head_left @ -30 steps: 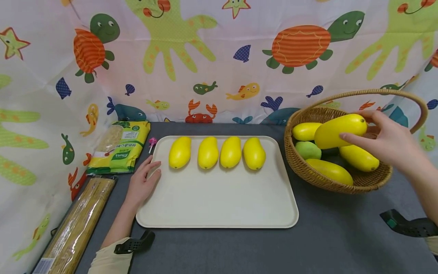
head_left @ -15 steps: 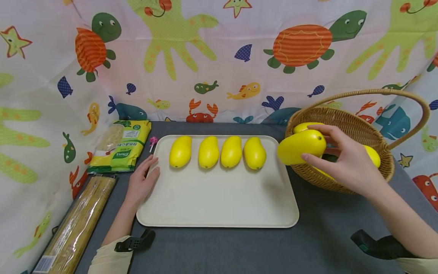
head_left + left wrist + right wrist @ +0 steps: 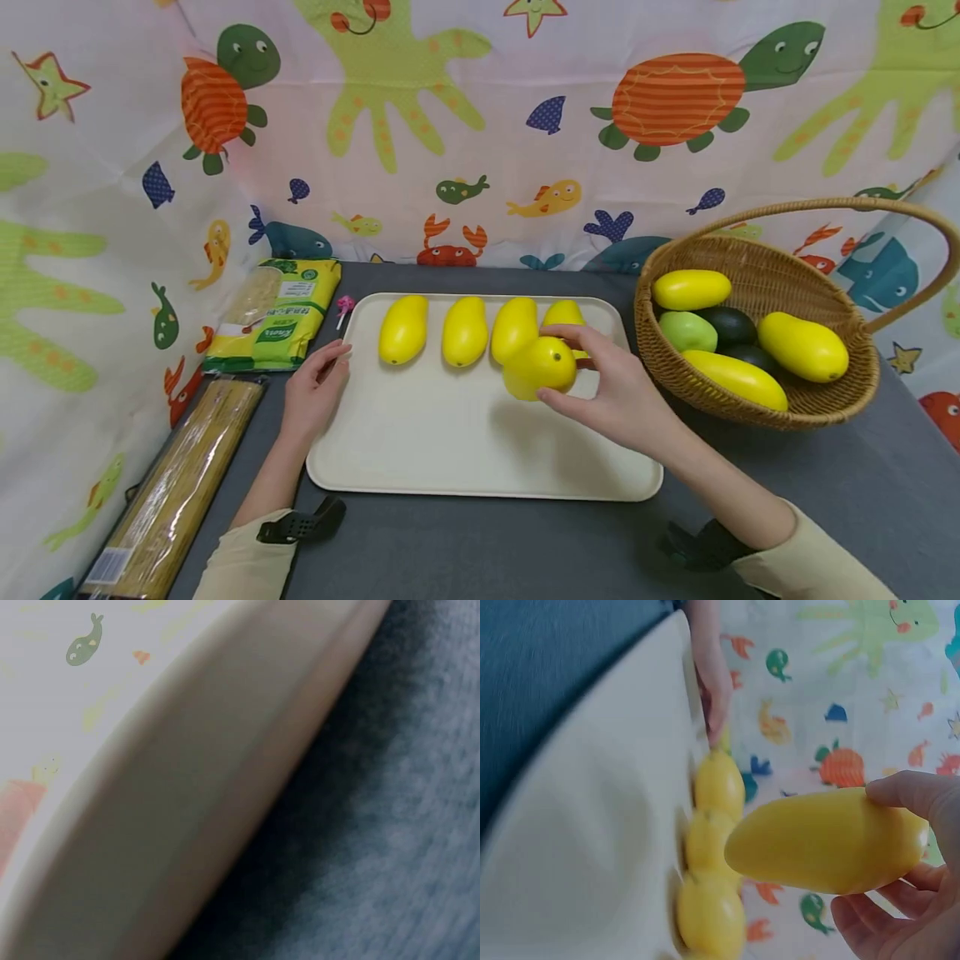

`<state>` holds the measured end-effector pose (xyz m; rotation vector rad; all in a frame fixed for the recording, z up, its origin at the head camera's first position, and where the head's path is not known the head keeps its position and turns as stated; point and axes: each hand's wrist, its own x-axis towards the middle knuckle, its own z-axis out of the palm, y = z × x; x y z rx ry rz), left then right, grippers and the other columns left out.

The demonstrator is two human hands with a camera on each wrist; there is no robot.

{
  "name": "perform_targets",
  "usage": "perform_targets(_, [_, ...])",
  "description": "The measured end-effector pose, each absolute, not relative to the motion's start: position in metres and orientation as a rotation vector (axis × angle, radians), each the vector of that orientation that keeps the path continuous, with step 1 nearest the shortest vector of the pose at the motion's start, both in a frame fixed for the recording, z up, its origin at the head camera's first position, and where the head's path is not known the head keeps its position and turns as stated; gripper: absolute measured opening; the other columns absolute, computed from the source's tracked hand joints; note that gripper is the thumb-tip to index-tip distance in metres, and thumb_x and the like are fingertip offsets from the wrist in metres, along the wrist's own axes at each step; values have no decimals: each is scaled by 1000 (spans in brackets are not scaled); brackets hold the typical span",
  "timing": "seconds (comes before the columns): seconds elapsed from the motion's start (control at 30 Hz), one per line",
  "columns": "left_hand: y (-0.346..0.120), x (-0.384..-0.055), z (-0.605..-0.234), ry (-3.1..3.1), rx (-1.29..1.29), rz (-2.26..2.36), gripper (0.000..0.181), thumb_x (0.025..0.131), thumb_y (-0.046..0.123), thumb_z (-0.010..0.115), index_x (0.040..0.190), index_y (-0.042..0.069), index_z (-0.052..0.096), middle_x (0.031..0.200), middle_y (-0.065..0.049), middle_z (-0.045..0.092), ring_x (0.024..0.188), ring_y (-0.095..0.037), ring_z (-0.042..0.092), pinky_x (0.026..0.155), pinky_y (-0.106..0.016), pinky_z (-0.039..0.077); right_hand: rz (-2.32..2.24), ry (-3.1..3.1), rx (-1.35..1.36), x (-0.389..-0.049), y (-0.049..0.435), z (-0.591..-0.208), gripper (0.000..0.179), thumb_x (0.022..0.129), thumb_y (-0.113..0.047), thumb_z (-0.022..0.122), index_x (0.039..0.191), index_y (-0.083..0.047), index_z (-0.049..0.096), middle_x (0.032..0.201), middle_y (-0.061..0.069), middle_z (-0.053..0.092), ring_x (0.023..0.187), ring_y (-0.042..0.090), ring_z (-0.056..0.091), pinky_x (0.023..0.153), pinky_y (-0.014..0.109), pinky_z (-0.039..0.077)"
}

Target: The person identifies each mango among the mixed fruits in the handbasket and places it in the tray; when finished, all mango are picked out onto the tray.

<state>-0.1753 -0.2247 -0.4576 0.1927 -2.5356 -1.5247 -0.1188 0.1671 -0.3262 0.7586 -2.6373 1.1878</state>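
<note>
My right hand (image 3: 618,396) grips a yellow mango (image 3: 531,373) between thumb and fingers, above the right part of the cream tray (image 3: 420,433). In the right wrist view this mango (image 3: 821,840) lies lengthwise, its end toward the row on the tray. Several yellow mangoes (image 3: 465,332) stand in a row along the tray's far side; the rightmost is partly hidden behind my right hand. At the tray's left edge rests my left hand (image 3: 313,396), fingers relaxed and holding nothing. The left wrist view shows only the tray's side (image 3: 180,772) close up and the dark cloth.
A wicker basket (image 3: 840,417) with a tall handle stands at the right, holding mangoes, a green fruit (image 3: 687,332) and dark ones (image 3: 727,327). On the left lie a yellow food packet (image 3: 281,312), a pack of long noodles (image 3: 176,483) and a pink lollipop (image 3: 345,305).
My right hand has carried the mango left, out of the basket and over the tray. My left hand stays at the tray's edge. The head view has shifted slightly.
</note>
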Motion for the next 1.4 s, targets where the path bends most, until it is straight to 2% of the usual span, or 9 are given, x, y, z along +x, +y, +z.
perform_targets(0.17, [-224, -176, -460, -2517, 208, -1531, 33, 100, 27, 56, 129, 14, 65, 142, 0, 51, 129, -17, 48, 104, -38, 43, 1301, -2608, 808, -119, 136, -347, 65, 76, -19, 85, 132, -15, 53, 125, -2, 58, 109, 13, 55, 90, 37, 53])
perform_targets(0.33, [-224, -175, -461, -2502, 196, -1544, 32, 100, 27, 56, 127, 14, 66, 142, 0, 52, 129, -16, 48, 103, -37, 44, 1305, -2522, 966, -122, 104, -367, 64, 75, -14, 85, 131, -15, 54, 128, -7, 55, 111, 8, 51, 90, 29, 52])
perform_targets(0.47, [-224, -175, -460, -2502, 184, -1543, 32, 100, 27, 56, 127, 14, 66, 142, 0, 52, 129, -16, 49, 103, -37, 44, 1260, -2485, 1093, -122, 80, -377, 64, 76, -13, 83, 132, -16, 53, 132, -8, 52, 120, 7, 47, 100, 28, 45])
perform_targets(0.57, [-225, -175, -459, -2503, 174, -1541, 32, 100, 28, 56, 127, 14, 66, 142, 0, 51, 129, -16, 48, 103, -37, 44, 1171, -2470, 1180, -122, 64, -382, 63, 77, -15, 82, 133, -18, 53, 136, -4, 51, 126, 9, 43, 106, 29, 39])
perform_targets(0.77, [-226, -175, -459, -2509, 167, -1532, 32, 100, 28, 56, 127, 14, 66, 142, 0, 51, 128, -16, 49, 102, -37, 44, 957, -2385, 1385, -123, 39, -392, 59, 81, -16, 77, 134, -16, 54, 139, 4, 49, 127, 14, 43, 108, 24, 35])
perform_targets(0.97, [-226, -175, -458, -2507, 143, -1515, 31, 100, 27, 56, 126, 13, 66, 142, -1, 52, 127, -17, 50, 102, -36, 44, 781, -2300, 1567, -123, 22, -398, 51, 84, -13, 73, 132, -15, 55, 137, 7, 50, 128, 18, 44, 111, 26, 31])
perform_targets(1.27, [-227, -173, -457, -2499, 119, -1520, 32, 100, 25, 56, 127, 11, 66, 141, -2, 52, 127, -18, 51, 96, -18, 42, 598, -2281, 1641, -124, 10, -403, 51, 86, -10, 71, 134, -16, 54, 136, 6, 50, 131, 22, 41, 113, 27, 28])
perform_targets(1.4, [-227, -173, -458, -2500, 119, -1521, 31, 100, 25, 56, 126, 12, 66, 141, -2, 52, 127, -17, 51, 97, -20, 42, 548, -2288, 1663, -125, 8, -404, 50, 88, -10, 70, 135, -17, 54, 138, 7, 49, 135, 24, 39, 115, 28, 25])
